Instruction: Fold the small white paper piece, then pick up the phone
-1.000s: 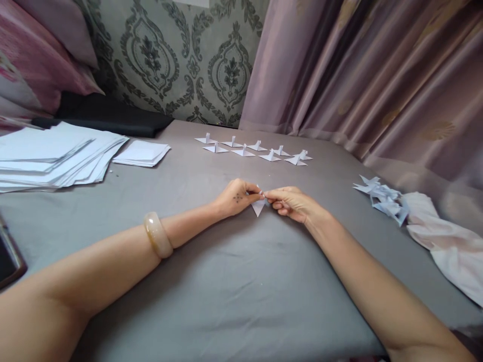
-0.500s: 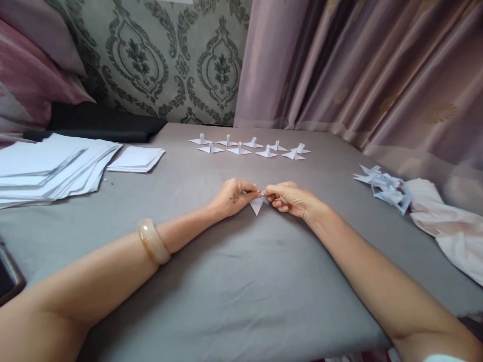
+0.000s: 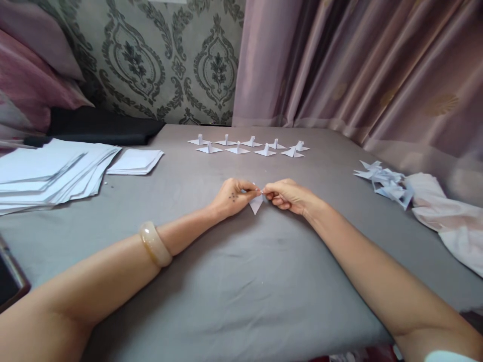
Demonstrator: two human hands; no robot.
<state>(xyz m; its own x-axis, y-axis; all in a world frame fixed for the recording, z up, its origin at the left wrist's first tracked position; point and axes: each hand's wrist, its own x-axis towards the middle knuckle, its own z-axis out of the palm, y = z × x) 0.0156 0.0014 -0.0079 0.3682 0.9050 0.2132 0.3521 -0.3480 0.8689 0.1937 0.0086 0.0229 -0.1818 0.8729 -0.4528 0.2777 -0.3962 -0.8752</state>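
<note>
Between my hands is a small folded white paper piece (image 3: 255, 204), one pointed corner aimed toward me. My left hand (image 3: 236, 196) pinches it from the left with thumb and forefinger. From the right, the thumb and forefinger of my right hand (image 3: 285, 195) are closed on its narrow tip, the other fingers curled in. The fingertips of both hands nearly meet and cover most of the piece's upper part. Beyond them, several folded paper cranes (image 3: 237, 149) stand in two rows.
At the left lie a stack of large white paper sheets (image 3: 49, 171) and a smaller stack of paper squares (image 3: 136, 162). A dark-screened device (image 3: 11, 281) is at the left edge. Folded paper pieces (image 3: 388, 183) are heaped at the right beside a pale cloth (image 3: 445, 216). Grey cloth (image 3: 234, 286) covers the table.
Both hands keep their pinch on the folded paper, with hardly any movement. The view has shifted slightly.
</note>
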